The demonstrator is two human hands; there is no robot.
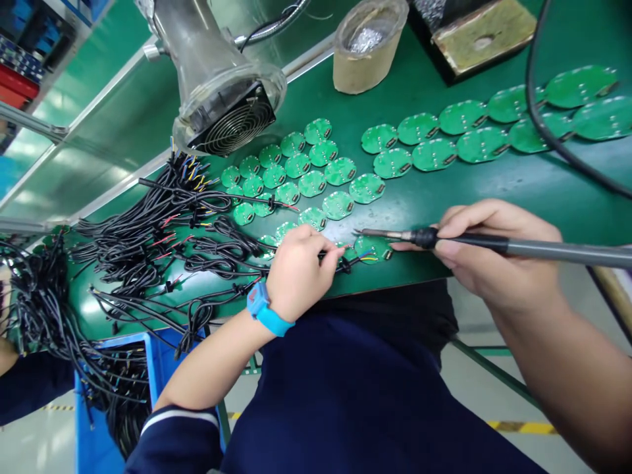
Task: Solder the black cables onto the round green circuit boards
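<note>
My right hand is closed around a soldering iron, whose thin tip points left, just above a round green circuit board near the table's front edge. My left hand pinches a black cable to the left of that board. Coloured wire ends, yellow and blue among them, stick out of the cable over the board. Whether the iron's tip touches anything I cannot tell. Several more green boards lie in rows beyond my left hand.
Black cables are heaped at the left, some hanging over a blue bin. A fan duct hangs above the boards. Behind stand a solder-filled cup and a sponge. A thick cord crosses the right. Another person's sleeve shows far left.
</note>
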